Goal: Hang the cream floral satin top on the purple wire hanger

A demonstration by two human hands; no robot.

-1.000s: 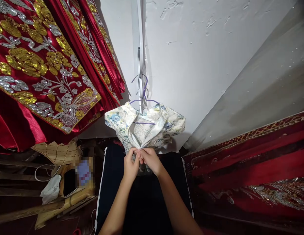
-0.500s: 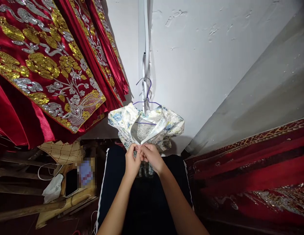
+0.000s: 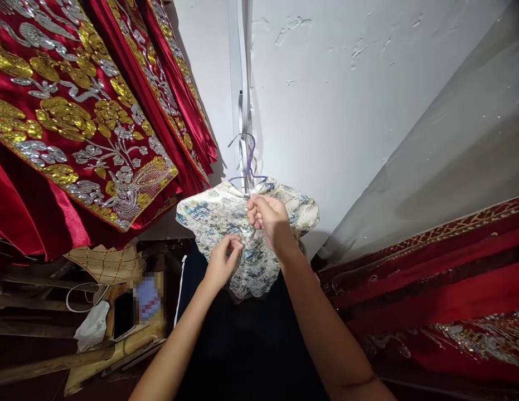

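Observation:
A short-sleeved floral shirt, cream with blue and yellow flowers, hangs upright on a purple hanger in front of me. My right hand is closed at the top of its front opening, just below the collar, fingertips pinched on the cloth edge. Lower down and to the left, my left hand pinches the front edge partway down the shirt. Both front halves now lie together along the middle. Whatever small fastening may be between my fingers is hidden.
Red garments with gold and silver sequins hang at upper left. Below them, a phone and crumpled white tissue lie on a wooden stool. Red embroidered cloth is at right, under a white wall.
The neckline gaped and both hands were together low on the opening; now the front lies flat. My right hand has moved up to the collar, and my left sits slightly higher on the front.

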